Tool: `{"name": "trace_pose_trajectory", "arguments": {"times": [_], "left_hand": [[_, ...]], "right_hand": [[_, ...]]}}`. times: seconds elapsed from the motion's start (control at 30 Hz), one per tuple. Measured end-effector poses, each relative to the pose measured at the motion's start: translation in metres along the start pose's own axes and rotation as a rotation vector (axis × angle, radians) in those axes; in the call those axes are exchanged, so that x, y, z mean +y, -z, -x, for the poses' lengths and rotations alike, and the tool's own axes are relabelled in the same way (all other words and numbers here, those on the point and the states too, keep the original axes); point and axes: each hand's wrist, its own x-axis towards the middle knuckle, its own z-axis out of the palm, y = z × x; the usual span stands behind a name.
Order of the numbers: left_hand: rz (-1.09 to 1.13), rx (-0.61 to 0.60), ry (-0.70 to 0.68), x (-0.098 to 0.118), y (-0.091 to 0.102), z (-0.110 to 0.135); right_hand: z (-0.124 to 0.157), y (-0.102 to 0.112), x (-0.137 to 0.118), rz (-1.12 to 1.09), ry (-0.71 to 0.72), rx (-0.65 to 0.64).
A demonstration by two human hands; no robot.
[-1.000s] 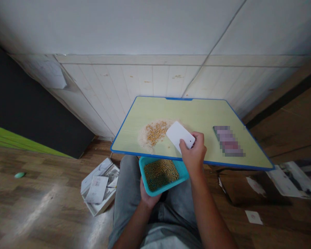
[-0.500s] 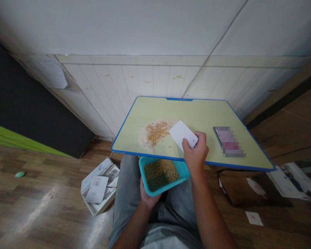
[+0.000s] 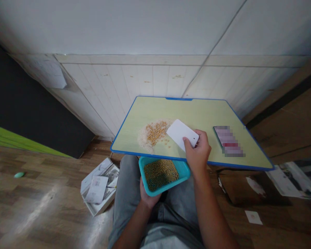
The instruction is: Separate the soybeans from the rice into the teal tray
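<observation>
My right hand [image 3: 198, 154] pinches a white plastic card [image 3: 180, 133] over the pale green table [image 3: 197, 114]. The card's far edge sits beside a pile of white rice mixed with yellow beans [image 3: 153, 133]; a few loose beans lie near it. Below the table's front edge, my left hand [image 3: 147, 197] holds a teal tray [image 3: 183, 169] from underneath. The tray is filled with yellow-green beans [image 3: 160, 173] and rests above my lap.
A phone with a blurred screen [image 3: 228, 141] lies on the table's right side. On the wooden floor sit an open white box with papers [image 3: 100, 188] at left, a cardboard box [image 3: 238, 188] and papers at right. White wall panels stand behind the table.
My right hand has shifted the card slightly right and back, and a few beans now lie loose beside the pile. The tray in my left hand has stayed put.
</observation>
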Motion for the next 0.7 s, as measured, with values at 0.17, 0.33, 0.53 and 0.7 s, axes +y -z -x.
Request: {"name": "trace_pose_trajectory", "arguments": {"times": [0.17,0.33,0.53,0.7], "left_hand": [[-0.059,-0.07,-0.046,-0.001,-0.003,0.0],[-0.091,-0.102,-0.04,-0.001,-0.002,0.0],[-0.098,-0.124,-0.027,-0.001,-0.004,0.002],[-0.101,-0.112,-0.029,-0.002,-0.009,0.003]], "right_hand": [[0.001,-0.006,0.007,0.022,0.064,-0.021],[0.006,-0.009,0.013,-0.002,0.103,0.004],[0.006,-0.01,0.016,-0.111,0.039,0.048],[0.006,-0.012,0.012,-0.282,-0.029,0.053]]}}
